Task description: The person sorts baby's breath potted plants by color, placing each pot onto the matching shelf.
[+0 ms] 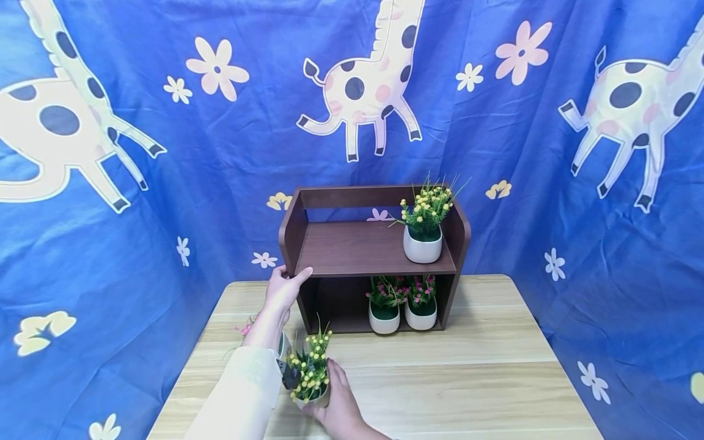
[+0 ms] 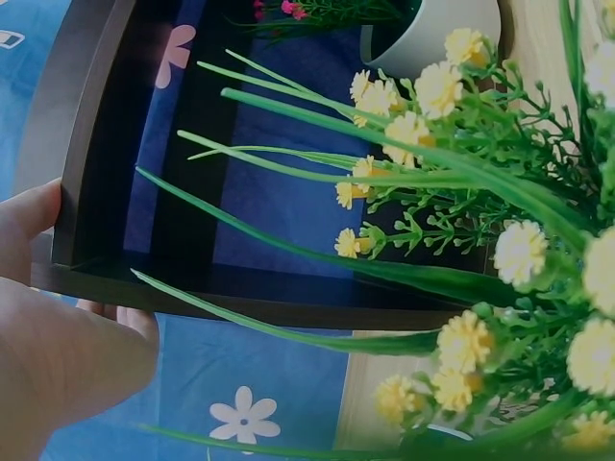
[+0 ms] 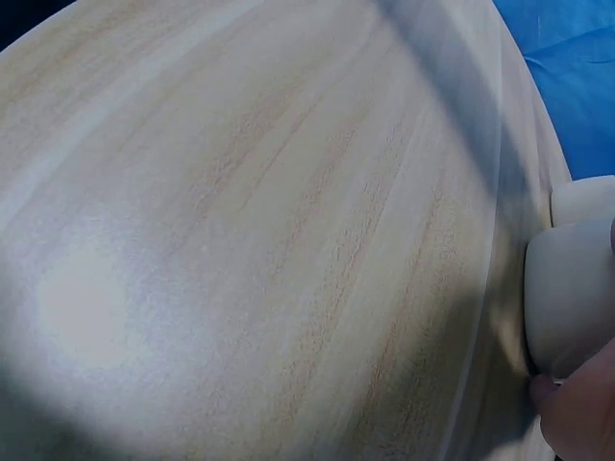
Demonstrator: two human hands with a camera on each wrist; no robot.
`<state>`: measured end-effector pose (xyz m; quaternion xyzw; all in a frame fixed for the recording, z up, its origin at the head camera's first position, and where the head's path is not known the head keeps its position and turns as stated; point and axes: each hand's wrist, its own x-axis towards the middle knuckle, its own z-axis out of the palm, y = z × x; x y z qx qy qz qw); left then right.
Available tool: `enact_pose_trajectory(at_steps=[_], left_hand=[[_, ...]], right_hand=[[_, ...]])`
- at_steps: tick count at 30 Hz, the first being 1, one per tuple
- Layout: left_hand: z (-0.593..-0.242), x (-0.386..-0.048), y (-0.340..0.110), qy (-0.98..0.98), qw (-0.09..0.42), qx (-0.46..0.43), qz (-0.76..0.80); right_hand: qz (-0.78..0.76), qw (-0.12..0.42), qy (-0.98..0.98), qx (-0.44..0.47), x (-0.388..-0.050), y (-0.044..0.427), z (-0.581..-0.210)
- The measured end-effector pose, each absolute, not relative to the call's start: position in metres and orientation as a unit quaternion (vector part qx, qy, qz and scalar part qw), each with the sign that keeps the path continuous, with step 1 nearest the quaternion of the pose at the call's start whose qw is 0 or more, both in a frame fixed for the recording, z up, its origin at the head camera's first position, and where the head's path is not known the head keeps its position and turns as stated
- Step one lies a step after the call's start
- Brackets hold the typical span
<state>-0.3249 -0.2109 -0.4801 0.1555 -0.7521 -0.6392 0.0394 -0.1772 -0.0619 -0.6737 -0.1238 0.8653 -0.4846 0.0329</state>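
My left hand [image 1: 282, 294] grips the left front corner of a dark brown two-tier shelf [image 1: 352, 247], with the thumb over the upper board's edge. The left wrist view shows the same hand [image 2: 72, 355] at the shelf's side panel [image 2: 91, 125]. Low in the head view, my right hand [image 1: 342, 406] holds a white pot of yellow flowers [image 1: 312, 373] by its side, near the tabletop. In the right wrist view, part of that white pot [image 3: 572, 298] shows above the fingers. Behind my left forearm stands another potted plant with pink flowers [image 1: 244, 329], mostly hidden.
A yellow-flowered pot [image 1: 422, 245] stands on the upper shelf at the right. Two pink-flowered pots [image 1: 384, 318] are side by side on the lower tier. The shelf stands at the back of a light wooden table [image 1: 451, 391], with blue giraffe-print cloth [image 1: 247, 153] around it.
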Motion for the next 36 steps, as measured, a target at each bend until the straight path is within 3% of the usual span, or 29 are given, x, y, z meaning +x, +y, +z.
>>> enact_pose_trajectory(at_steps=[36], left_hand=[[-0.481,-0.324,-0.211,-0.753,0.040,0.160,-0.637]], right_hand=[[-0.522,0.039,0.843,-0.124,-0.185,-0.057,-0.682]])
